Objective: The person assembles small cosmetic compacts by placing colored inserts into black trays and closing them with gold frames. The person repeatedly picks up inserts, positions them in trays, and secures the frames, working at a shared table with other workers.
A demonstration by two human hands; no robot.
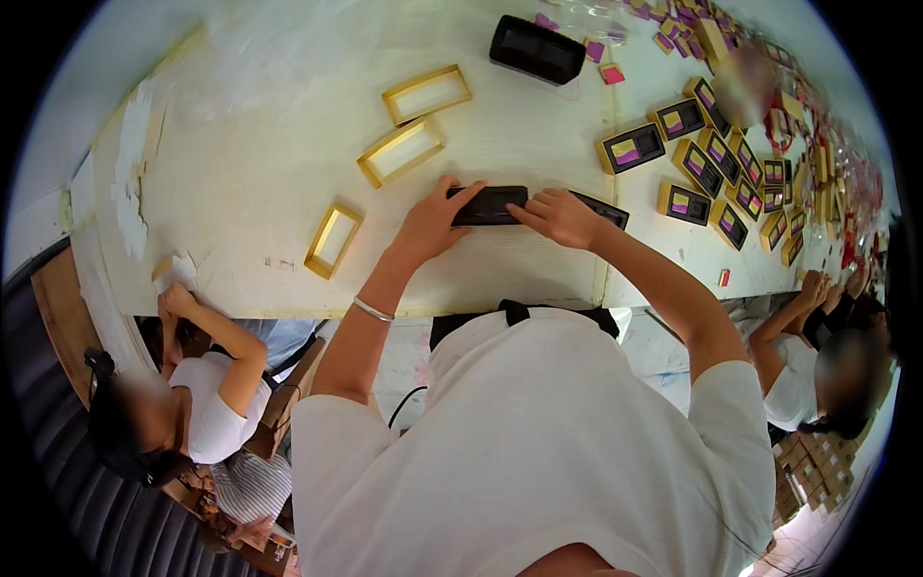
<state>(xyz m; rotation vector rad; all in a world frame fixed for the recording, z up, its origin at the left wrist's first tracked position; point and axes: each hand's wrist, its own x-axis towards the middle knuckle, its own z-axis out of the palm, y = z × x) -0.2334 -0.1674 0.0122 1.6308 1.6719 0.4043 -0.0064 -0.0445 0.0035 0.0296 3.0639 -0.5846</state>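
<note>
A black plastic tray (pixel 495 206) lies level on the white table in front of me, between my hands. My left hand (pixel 433 219) is closed on its left end, with fingers along the far edge and thumb at the near side. At the tray's right end, the bent fingers of my right hand (pixel 561 217) grip and press its edge. A second black tray (pixel 608 211) sits just right of that hand, partly hidden behind the wrist. Three hollow gold box frames lie to the left: one farther off (pixel 428 94), one below it (pixel 400 152), one nearer (pixel 334 241).
A larger black bin (pixel 536 50) stands at the far side of the white table (pixel 260 163). Several gold boxes with black inserts (pixel 683 119) cluster at the right, with purple pieces (pixel 678 38) beyond. Co-workers sit at the left (pixel 226 385) and right (pixel 790 380).
</note>
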